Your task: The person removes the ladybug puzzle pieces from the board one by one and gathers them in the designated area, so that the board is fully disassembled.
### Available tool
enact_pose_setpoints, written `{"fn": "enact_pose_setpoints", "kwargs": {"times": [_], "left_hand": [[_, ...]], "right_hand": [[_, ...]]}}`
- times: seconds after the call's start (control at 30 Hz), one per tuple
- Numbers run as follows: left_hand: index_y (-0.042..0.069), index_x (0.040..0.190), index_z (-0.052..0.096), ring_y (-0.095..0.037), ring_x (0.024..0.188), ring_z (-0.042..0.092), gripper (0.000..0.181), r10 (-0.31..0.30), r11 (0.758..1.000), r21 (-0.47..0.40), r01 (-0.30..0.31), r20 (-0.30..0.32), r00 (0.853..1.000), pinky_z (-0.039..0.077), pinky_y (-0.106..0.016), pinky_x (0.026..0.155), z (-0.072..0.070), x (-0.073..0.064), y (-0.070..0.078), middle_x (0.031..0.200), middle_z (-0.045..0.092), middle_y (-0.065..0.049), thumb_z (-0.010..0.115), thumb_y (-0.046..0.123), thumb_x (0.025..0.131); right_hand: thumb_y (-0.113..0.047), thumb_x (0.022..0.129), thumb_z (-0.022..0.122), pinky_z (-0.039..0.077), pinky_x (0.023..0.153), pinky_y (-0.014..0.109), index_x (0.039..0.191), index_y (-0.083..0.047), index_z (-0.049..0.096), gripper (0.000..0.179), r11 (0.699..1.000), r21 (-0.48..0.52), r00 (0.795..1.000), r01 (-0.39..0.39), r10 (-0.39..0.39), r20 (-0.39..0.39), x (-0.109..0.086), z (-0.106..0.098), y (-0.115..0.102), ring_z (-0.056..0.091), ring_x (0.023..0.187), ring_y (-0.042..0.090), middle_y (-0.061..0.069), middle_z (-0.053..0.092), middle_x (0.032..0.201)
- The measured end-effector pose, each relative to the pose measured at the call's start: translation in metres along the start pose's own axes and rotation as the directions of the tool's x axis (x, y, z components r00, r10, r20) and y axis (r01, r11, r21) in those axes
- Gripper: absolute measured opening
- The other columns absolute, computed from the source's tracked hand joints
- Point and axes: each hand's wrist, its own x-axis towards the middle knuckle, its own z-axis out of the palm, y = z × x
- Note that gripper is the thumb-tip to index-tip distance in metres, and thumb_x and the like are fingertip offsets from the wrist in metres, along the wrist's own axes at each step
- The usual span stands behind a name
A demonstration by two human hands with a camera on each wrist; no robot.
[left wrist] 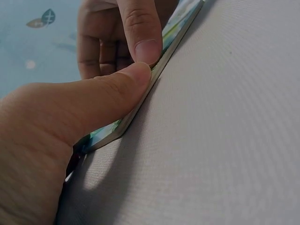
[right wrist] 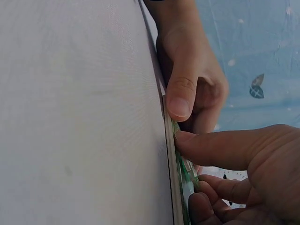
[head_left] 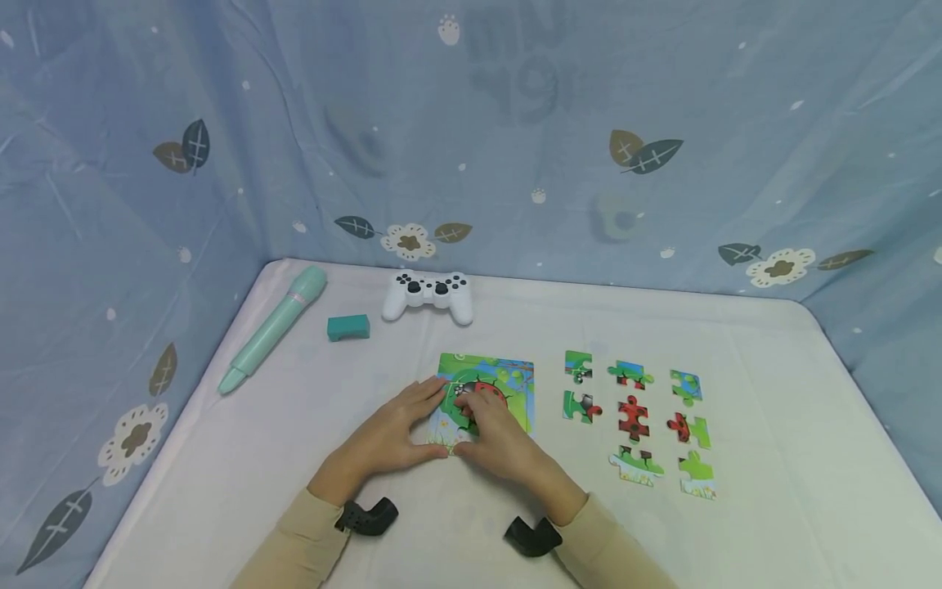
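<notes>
A square puzzle board point(head_left: 524, 378) with a ladybug picture lies flat on the white table. My left hand point(head_left: 388, 433) holds it at its left side, thumb on the near edge and fingers farther up. Over the board's lower middle is my right hand point(head_left: 500, 442), thumb by the near edge beside the left thumb. In the right wrist view its thumb and curled fingers pinch a thin green puzzle piece point(right wrist: 189, 169), tilted up from the board. Most of that piece is hidden. Several loose puzzle pieces point(head_left: 634, 418) lie in rows on the right, spaced apart.
At the back of the table point(head_left: 758, 352) is a white game controller point(head_left: 428, 295). A teal block point(head_left: 348, 327) sits left of it, and a mint-green tube-shaped object point(head_left: 272, 331) lies slanted near the left edge. Blue patterned cloth point(head_left: 515, 147) hangs behind.
</notes>
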Motion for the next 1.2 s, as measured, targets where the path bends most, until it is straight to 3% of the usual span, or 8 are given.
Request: {"fn": "enact_pose_setpoints", "kwargs": {"times": [0.37,0.6,0.77,0.97,1.2], "left_hand": [[0.002,0.141,0.044,-0.028,0.141,0.032,0.085,-0.001,1.000,-0.003,0.001,-0.008,1.000,0.030,-0.043,0.116,0.000,-0.001,0.000,0.152,0.035,-0.007,0.071,0.053,0.078],[0.003,0.142,0.042,-0.029,0.141,0.032,0.086,-0.019,1.000,-0.013,0.020,0.007,1.000,0.030,-0.045,0.115,-0.001,0.000,0.002,0.153,0.034,-0.007,0.070,0.053,0.078],[0.003,0.142,0.042,-0.028,0.141,0.031,0.086,-0.028,0.999,-0.022,0.028,0.010,1.000,0.028,-0.044,0.116,-0.001,0.000,0.002,0.153,0.033,-0.007,0.071,0.052,0.078],[0.003,0.142,0.042,-0.026,0.142,0.030,0.087,-0.033,0.999,-0.029,0.034,0.010,0.999,0.026,-0.042,0.117,0.000,0.000,0.002,0.153,0.033,-0.006,0.072,0.052,0.077],[0.003,0.142,0.042,-0.027,0.142,0.030,0.087,-0.026,1.000,-0.016,0.026,0.008,1.000,0.027,-0.043,0.117,0.000,0.000,0.002,0.153,0.033,-0.006,0.072,0.052,0.077]], "right_hand": [[-0.013,0.078,0.076,0.049,0.091,0.037,0.122,-0.001,0.053,0.051,0.999,0.024,0.999,0.022,-0.023,0.042,-0.001,-0.008,0.005,0.052,0.101,0.018,0.006,0.057,0.109],[-0.012,0.080,0.074,0.051,0.086,0.034,0.127,-0.003,0.053,0.052,0.996,0.084,0.999,0.021,-0.024,0.036,-0.012,-0.024,0.016,0.053,0.099,0.015,0.005,0.055,0.114],[-0.015,0.080,0.074,0.050,0.082,0.034,0.128,-0.006,0.053,0.053,0.999,0.054,1.000,-0.006,0.005,0.012,-0.030,-0.043,0.029,0.050,0.096,0.014,0.000,0.054,0.109],[-0.015,0.078,0.076,0.053,0.080,0.028,0.129,-0.010,0.054,0.056,0.995,0.023,0.995,-0.096,0.096,-0.029,-0.062,-0.065,0.048,0.053,0.093,0.011,-0.005,0.055,0.106],[-0.016,0.074,0.080,0.049,0.070,0.022,0.124,-0.011,0.058,0.054,0.988,-0.049,0.986,-0.150,0.146,-0.078,-0.098,-0.074,0.068,0.050,0.083,0.006,-0.007,0.055,0.099]]}}
